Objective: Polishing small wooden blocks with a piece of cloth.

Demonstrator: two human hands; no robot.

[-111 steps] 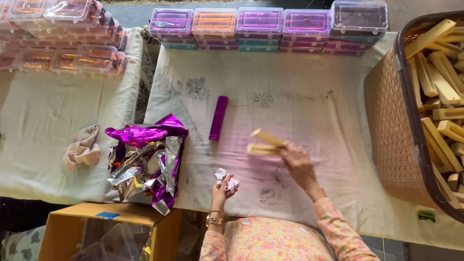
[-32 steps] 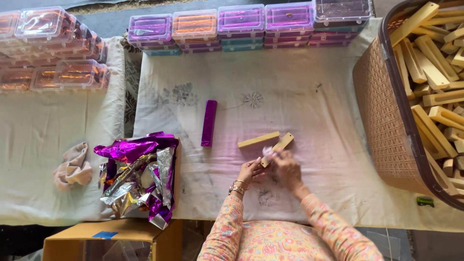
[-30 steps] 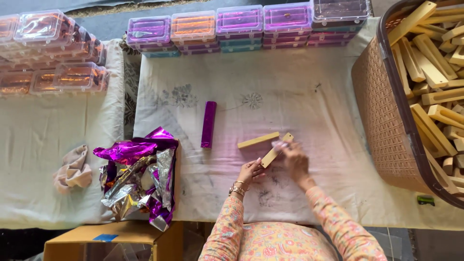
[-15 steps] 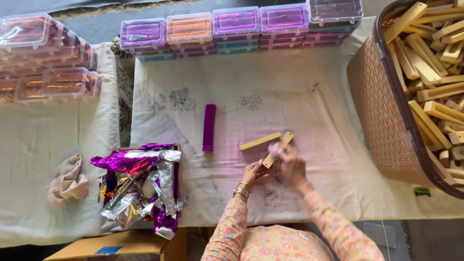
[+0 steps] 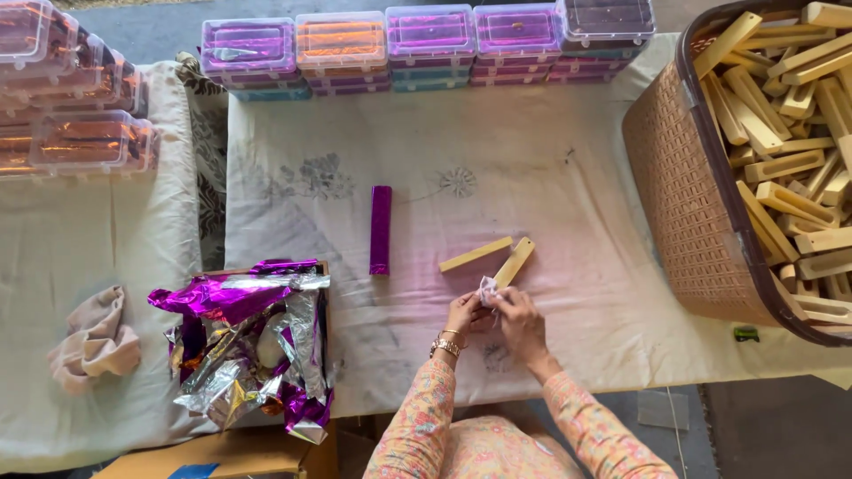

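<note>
Big picture first: a white cloth-covered table (image 5: 550, 204) w/ faint floral print, a 2nd pale cloth (image 5: 98, 239) to your left. Far right, a brown woven plastic basket (image 5: 683, 204) piled w/ pale wooden blocks (image 5: 781, 168), long & slotted. Along the far edge, a row of clear-lidded plastic boxes (image 5: 426, 44), rectangular, purple, orange & teal, stacked; more orange-tinted clear boxes (image 5: 80, 133) stacked at far left. Near left, a cardboard box (image 5: 324, 293) overflowing w/ crumpled purple & silver foil (image 5: 240, 346), shiny & creased. A 2nd cardboard box (image 5: 222, 457) sits below the table edge. Beige rag (image 5: 93, 341), soft & bunched, on the left cloth.

Mid-table: one foil-wrapped purple block (image 5: 380, 229), lying lengthwise, well apart from your hands. Two bare wooden blocks (image 5: 479, 255) lie just beyond your fingers, the nearer one (image 5: 515, 262) angled toward you.

Now your hands: left hand (image 5: 464, 312) & right hand (image 5: 519, 321) are together, fingers of both pinched closed on a small crumpled white wad (image 5: 487, 290), touching the near end of the angled block. Tiny green item (image 5: 745, 333) by the basket, can't tell what.
</note>
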